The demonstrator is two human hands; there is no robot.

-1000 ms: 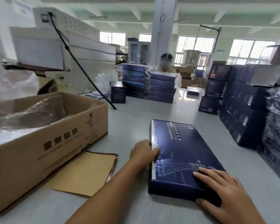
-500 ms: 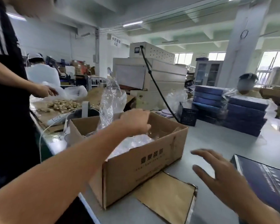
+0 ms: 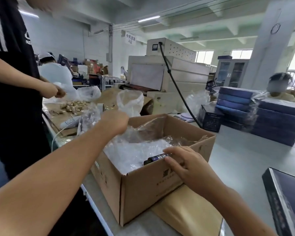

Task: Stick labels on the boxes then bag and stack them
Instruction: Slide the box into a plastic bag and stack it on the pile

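Note:
An open cardboard carton [image 3: 152, 189] stands on the grey table, filled with clear plastic bags [image 3: 136, 150]. My left hand [image 3: 114, 123] is a fist above the carton's far left corner and grips clear plastic film that rises from the pile. My right hand [image 3: 186, 164] is at the carton's near rim; its thumb and forefinger pinch a small dark blue cylindrical item [image 3: 156, 158] lying on the bags. A flat dark blue box [image 3: 286, 203] lies on the table at the lower right, cut off by the frame edge and apart from both hands.
A person in a black shirt [image 3: 12, 99] stands close on the left, handling a bag. Bagged blue boxes [image 3: 278, 120] are stacked at the back right. A beige machine [image 3: 169, 77] with a black cable stands behind. Brown paper [image 3: 186, 215] lies beside the carton.
My view swung left from the blue box to the carton. My left hand left the box and rose gripping plastic. My right hand left the box and came to the carton's rim.

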